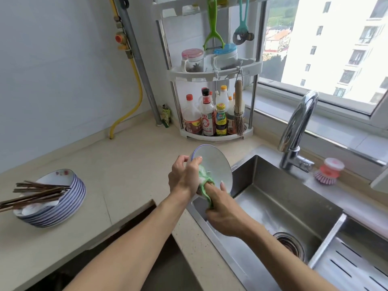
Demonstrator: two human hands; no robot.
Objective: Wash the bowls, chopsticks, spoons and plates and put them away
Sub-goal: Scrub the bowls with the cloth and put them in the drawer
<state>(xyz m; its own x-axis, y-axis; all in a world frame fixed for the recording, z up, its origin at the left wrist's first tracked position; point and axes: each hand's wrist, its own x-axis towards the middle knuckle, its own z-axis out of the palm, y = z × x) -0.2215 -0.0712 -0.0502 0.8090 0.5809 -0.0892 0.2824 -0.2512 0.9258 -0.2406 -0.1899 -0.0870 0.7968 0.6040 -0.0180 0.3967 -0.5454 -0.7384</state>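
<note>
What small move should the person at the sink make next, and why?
Probably keep wiping across the tilted white blue-rimmed plate: the left hand grips its rim over the steel sink, and the right hand presses the green cloth against its lower part only.

Your plate stack [63,203] sits at the desk's [126,164] left edge, chopsticks [35,194] on top; sink [283,206] right, rack [216,127] at back corner.

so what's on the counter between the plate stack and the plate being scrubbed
Nothing: in the head view, the counter is bare between the plate stack, with chopsticks on top, and the plate held at the sink edge.
</note>
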